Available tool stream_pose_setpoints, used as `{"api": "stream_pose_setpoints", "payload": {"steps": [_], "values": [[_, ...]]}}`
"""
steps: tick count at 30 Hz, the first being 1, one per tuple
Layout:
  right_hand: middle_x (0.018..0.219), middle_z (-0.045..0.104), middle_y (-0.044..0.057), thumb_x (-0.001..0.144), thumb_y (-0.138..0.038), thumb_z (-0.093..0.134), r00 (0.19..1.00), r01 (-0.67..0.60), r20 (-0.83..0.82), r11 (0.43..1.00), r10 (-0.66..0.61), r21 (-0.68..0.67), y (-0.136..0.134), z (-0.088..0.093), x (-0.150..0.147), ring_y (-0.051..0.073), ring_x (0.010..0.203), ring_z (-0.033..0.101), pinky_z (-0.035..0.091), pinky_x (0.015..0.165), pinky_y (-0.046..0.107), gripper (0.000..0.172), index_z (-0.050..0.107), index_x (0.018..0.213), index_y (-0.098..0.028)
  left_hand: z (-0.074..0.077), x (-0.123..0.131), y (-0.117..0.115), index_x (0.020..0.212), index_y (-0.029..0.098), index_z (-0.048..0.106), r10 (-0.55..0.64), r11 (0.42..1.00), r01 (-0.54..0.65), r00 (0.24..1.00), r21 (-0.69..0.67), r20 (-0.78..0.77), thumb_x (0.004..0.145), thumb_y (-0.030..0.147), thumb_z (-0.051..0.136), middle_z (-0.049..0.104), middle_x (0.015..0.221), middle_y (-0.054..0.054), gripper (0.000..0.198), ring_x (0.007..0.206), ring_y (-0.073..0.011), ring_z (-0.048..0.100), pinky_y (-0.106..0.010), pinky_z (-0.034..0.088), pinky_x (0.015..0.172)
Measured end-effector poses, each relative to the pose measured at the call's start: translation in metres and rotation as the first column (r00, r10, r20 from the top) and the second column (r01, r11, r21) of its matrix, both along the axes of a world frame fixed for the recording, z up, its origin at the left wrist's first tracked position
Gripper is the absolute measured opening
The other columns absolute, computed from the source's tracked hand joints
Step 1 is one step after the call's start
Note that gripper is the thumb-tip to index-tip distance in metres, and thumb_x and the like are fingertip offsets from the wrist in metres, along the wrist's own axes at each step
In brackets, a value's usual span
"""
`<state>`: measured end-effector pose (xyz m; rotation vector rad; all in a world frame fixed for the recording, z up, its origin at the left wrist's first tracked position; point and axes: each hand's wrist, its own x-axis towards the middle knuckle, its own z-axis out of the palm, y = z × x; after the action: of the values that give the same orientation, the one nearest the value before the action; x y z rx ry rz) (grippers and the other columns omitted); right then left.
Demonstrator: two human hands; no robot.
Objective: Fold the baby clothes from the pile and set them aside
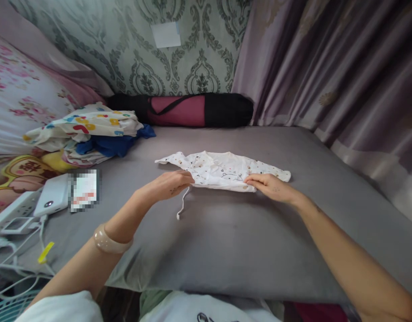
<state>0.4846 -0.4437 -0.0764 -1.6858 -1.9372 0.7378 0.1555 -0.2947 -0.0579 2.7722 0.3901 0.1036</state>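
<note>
A small white baby top (219, 167) with a fine print lies on the grey bed sheet (246, 241), its two sleeves stretched out to the sides. Its near edge looks folded over. At the left end of that edge, my left hand (174, 183) pinches the cloth. My right hand (268, 184) grips the same edge near the right end, thumb and fingers pressed together. A thin white tie string (183, 203) hangs from the top beside my left hand and rests on the sheet.
Left of me lie a heap of clothes (91, 123), a white power bank (51, 194), a power strip (14, 210) and several loose cables. A black and maroon roll bag (179, 109) lies along the wall. Curtains (303, 67) hang at the right.
</note>
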Motion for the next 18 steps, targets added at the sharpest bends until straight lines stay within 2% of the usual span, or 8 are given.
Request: {"api": "stream_pose_setpoints", "payload": {"steps": [2,6,9,11,15,18], "values": [[0.096,0.068,0.004,0.094,-0.046,0.039,0.998,-0.065,0.018,0.997,0.065,-0.031,-0.007,-0.002,-0.005,0.020,0.090,0.061,0.045,0.083,0.032,0.038,0.067,0.097,-0.021,-0.003,-0.003,-0.009,0.094,0.020,0.064,-0.023,1.000,0.023,0.999,0.013,-0.026,0.093,0.019,0.036,0.063,0.096,-0.008,0.028,0.089,-0.0179,0.058,-0.025,0.041,0.074],[0.090,0.067,0.004,0.093,-0.042,0.045,0.974,-0.174,0.131,0.981,0.183,-0.082,-0.021,-0.002,-0.018,0.019,0.082,0.061,0.045,0.075,0.029,0.032,0.070,0.085,-0.023,-0.011,-0.009,-0.026,0.097,0.024,0.067,-0.020,0.999,0.023,0.996,0.029,-0.084,0.081,0.008,0.043,0.063,0.092,-0.006,0.033,0.091,-0.0192,0.055,-0.027,0.042,0.077],[0.081,0.065,0.004,0.092,-0.041,0.048,0.967,-0.139,0.209,0.989,0.145,-0.040,-0.023,0.001,-0.028,0.018,0.075,0.060,0.044,0.071,0.028,0.034,0.069,0.075,-0.022,-0.016,-0.009,-0.037,0.101,0.023,0.067,0.034,0.997,-0.030,0.997,0.070,-0.066,0.078,0.011,0.048,0.064,0.097,-0.007,0.032,0.095,-0.0218,0.054,-0.032,0.041,0.085],[0.082,0.065,0.004,0.094,-0.038,0.045,0.969,-0.098,0.229,0.995,0.088,0.034,-0.019,-0.001,-0.039,0.018,0.076,0.059,0.044,0.072,0.029,0.032,0.069,0.081,-0.023,-0.019,-0.003,-0.043,0.104,0.022,0.065,0.048,0.996,-0.048,0.999,0.076,-0.004,0.083,0.016,0.047,0.063,0.105,-0.008,0.028,0.099,-0.0227,0.054,-0.034,0.040,0.089],[0.103,0.062,0.006,0.097,-0.030,0.039,0.971,-0.089,0.233,0.984,0.051,0.154,-0.011,-0.014,-0.070,0.019,0.094,0.059,0.045,0.082,0.029,0.030,0.061,0.118,-0.025,-0.026,0.015,-0.053,0.107,0.020,0.063,-0.006,1.000,0.006,1.000,0.007,0.007,0.089,0.013,0.039,0.065,0.098,-0.008,0.031,0.091,-0.0189,0.059,-0.029,0.043,0.082],[0.101,0.059,0.007,0.098,-0.032,0.040,0.936,-0.163,0.333,0.979,0.115,0.120,-0.011,-0.021,-0.090,0.019,0.093,0.058,0.045,0.080,0.030,0.030,0.061,0.118,-0.026,-0.029,0.019,-0.054,0.103,0.020,0.063,0.032,0.999,-0.032,0.999,-0.022,-0.027,0.086,0.009,0.040,0.067,0.092,-0.006,0.031,0.084,-0.0179,0.061,-0.027,0.044,0.076]]}}
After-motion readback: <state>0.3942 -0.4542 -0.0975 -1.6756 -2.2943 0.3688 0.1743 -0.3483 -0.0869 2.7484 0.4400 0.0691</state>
